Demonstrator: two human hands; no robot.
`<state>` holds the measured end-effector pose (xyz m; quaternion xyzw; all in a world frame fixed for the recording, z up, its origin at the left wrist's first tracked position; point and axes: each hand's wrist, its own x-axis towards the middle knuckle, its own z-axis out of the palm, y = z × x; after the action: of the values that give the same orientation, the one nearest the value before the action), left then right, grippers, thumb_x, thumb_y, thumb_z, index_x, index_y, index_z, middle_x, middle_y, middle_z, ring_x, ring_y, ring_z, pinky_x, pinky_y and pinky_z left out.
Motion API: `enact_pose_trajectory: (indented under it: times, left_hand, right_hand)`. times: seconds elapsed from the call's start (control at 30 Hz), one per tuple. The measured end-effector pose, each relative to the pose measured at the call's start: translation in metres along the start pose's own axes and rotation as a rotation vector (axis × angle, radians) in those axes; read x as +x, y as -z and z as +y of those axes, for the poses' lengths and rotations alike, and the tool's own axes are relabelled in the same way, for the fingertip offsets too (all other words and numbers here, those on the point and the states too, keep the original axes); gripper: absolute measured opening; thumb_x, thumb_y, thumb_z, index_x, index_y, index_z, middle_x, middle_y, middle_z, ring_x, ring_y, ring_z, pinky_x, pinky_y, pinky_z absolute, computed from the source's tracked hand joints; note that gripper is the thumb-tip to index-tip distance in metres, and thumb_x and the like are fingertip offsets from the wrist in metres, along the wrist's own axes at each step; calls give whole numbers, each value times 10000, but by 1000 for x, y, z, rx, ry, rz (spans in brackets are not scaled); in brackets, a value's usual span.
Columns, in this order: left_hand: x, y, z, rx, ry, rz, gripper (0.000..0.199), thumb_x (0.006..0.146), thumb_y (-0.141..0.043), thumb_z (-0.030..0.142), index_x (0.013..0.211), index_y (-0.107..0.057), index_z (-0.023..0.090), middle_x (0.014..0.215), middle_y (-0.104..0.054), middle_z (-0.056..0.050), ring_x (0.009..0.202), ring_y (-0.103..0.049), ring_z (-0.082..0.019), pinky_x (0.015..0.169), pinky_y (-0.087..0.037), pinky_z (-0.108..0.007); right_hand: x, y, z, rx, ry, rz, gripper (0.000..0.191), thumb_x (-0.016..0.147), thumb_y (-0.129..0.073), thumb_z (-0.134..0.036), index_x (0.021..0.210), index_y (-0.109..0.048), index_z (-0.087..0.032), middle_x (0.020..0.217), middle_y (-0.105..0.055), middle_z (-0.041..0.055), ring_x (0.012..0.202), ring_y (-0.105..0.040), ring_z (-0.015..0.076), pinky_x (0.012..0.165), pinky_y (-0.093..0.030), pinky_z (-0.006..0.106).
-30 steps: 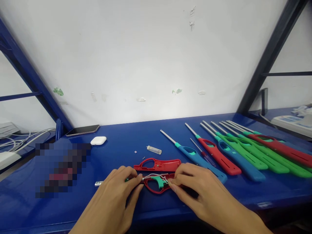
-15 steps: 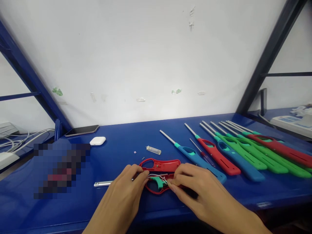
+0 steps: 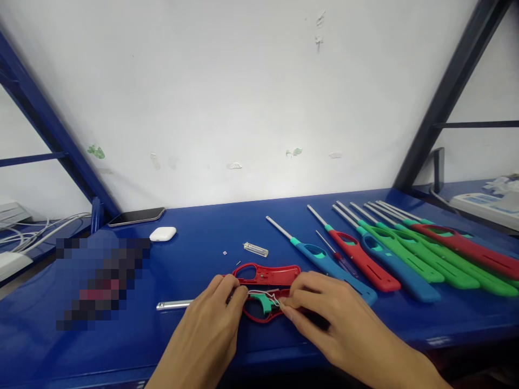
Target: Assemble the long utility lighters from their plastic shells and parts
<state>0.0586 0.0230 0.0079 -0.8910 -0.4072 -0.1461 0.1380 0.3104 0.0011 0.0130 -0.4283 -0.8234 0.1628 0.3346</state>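
An opened red gas lighter (image 3: 261,319) lies near the table's front edge, its teal trigger (image 3: 263,302) and thin white wire (image 3: 259,292) exposed. Its metal tube (image 3: 174,305) points left from under my left hand (image 3: 211,324), whose fingers are closed on the lighter's neck. My right hand (image 3: 330,310) pinches at the wire's end beside the trigger; its fingertips partly hide the handle. Just behind lies the other red casing half (image 3: 270,275), inner side up. A clear fuel tank (image 3: 255,249) and a tiny metal pin (image 3: 238,263) rest farther back.
Several assembled lighters, among them a blue one (image 3: 320,262) and a red one (image 3: 360,259), lie in a row at right with a screwdriver (image 3: 340,256) between them. At left are a phone (image 3: 138,216), a white earbud case (image 3: 162,234) and a blurred-out patch (image 3: 101,286).
My left hand has shifted slightly right along the lighter, and its fingers have drawn closer to the trigger. My right hand stays nearly still at the wire.
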Motion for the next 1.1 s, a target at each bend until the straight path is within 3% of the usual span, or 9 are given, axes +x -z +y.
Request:
enact_pose_trajectory:
  times: [0.2,0.33,0.6,0.7,0.9,1.1]
  left_hand:
    - [-1,4,3,144,-75,29,512,834,-364,-112,1107,-680,185,1038,-734,-79,942,-703,-266,916,-623,-417]
    - [-1,2,3,170,-121,65,431,918,-349,-87,1090,-673,140,1000,-721,-104,906,-701,-293,855,-619,-456]
    - [3,-2,3,153,-83,68,396,1010,-336,-43,1004,-677,158,909,-687,-71,784,-659,-279,766,-591,-450]
    - [3,0,4,167,-98,86,424,1011,-309,-48,1034,-680,158,928,-691,-72,808,-657,-271,812,-591,-442]
    - [4,-5,3,62,25,38,373,1046,-334,-1,991,-640,205,928,-666,-43,818,-646,-235,799,-572,-381]
    - [2,-6,5,68,-2,1,341,1021,-367,-29,1012,-633,185,953,-674,-67,833,-652,-260,783,-575,-412]
  right_hand:
    - [0,1,0,-3,3,8,211,1089,-614,-243,906,-718,-243,944,-715,-12,839,-679,153,795,-498,295]
    - [0,0,0,-5,5,11,202,1085,-618,-234,906,-713,-245,943,-714,-15,836,-677,153,793,-496,294]
    - [0,0,0,-2,10,12,205,1087,-617,-244,914,-727,-255,940,-720,-8,835,-686,162,790,-503,295]
    - [0,0,-1,-8,9,11,201,1088,-615,-249,922,-730,-256,949,-721,-3,842,-689,168,789,-506,298]
    - [-1,1,0,-7,3,-2,202,1094,-603,-252,940,-733,-259,956,-719,0,842,-685,169,783,-499,303]
    - [1,-1,1,-2,-8,-8,206,1100,-597,-263,940,-727,-257,958,-717,-4,844,-679,167,796,-499,313]
